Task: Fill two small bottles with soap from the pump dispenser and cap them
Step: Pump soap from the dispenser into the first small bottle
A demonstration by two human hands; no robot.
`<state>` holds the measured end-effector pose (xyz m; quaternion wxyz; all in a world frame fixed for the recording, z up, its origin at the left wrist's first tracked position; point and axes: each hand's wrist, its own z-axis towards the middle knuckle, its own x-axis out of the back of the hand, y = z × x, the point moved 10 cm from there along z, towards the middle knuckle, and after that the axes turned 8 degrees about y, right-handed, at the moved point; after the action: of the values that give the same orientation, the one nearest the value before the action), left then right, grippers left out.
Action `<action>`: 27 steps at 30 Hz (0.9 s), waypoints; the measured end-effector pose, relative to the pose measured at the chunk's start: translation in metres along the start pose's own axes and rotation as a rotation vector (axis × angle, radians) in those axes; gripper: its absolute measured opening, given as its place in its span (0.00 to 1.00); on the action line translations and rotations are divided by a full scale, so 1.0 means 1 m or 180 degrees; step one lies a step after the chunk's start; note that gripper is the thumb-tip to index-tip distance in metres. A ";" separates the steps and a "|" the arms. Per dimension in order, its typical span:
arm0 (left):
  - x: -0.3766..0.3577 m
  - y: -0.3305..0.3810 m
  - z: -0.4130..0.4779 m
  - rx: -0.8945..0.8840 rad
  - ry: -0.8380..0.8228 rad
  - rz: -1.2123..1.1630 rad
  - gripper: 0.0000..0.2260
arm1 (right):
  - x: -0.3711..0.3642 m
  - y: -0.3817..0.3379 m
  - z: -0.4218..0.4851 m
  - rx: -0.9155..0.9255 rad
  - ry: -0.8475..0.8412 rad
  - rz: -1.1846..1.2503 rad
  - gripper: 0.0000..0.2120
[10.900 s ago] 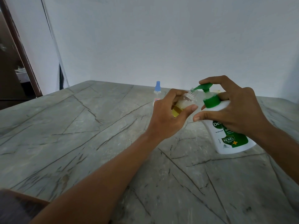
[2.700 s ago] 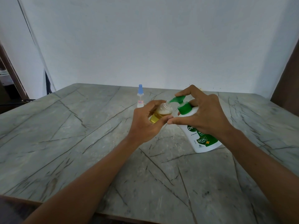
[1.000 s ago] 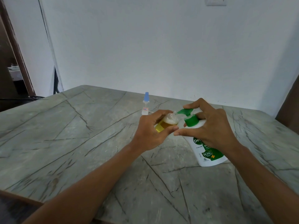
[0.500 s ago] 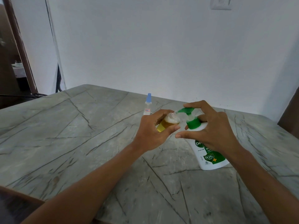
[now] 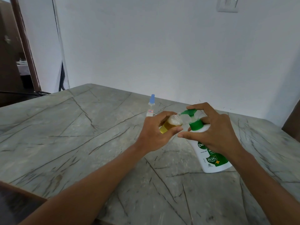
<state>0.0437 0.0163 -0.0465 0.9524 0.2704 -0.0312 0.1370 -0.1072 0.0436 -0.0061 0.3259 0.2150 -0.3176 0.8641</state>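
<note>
My left hand (image 5: 154, 133) grips a small clear bottle (image 5: 169, 125) partly filled with yellow soap, tilted so its open mouth meets the green nozzle. The white pump dispenser (image 5: 209, 156) with a green pump head (image 5: 191, 113) stands on the table, leaning slightly. My right hand (image 5: 211, 132) wraps its neck, with fingers resting on top of the pump head. A second small bottle (image 5: 151, 106) with a blue cap stands upright behind my left hand.
The grey veined stone table (image 5: 81, 135) stretches left and toward me, its near edge at the bottom left. A white wall rises behind, with a switch plate (image 5: 228, 4) at top right. A dark doorway (image 5: 14, 62) opens at far left.
The view has tilted up a little, so hands and bottles sit slightly lower and rightward. Both grips hold as before, the small bottle still at the nozzle.
</note>
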 end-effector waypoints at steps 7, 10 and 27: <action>-0.004 -0.001 -0.003 -0.0051 -0.0113 0.0016 0.19 | -0.001 0.005 0.000 -0.0102 -0.0071 0.0044 0.27; -0.002 -0.003 -0.002 0.0056 -0.0064 -0.0026 0.19 | -0.003 0.005 -0.001 -0.0087 -0.0105 0.0044 0.31; 0.000 -0.005 -0.001 0.0077 -0.0011 -0.0036 0.18 | -0.005 0.006 0.000 -0.0009 -0.0031 -0.0131 0.35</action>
<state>0.0454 0.0132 -0.0499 0.9498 0.2823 -0.0296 0.1316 -0.1079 0.0385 -0.0113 0.3422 0.2253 -0.3159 0.8558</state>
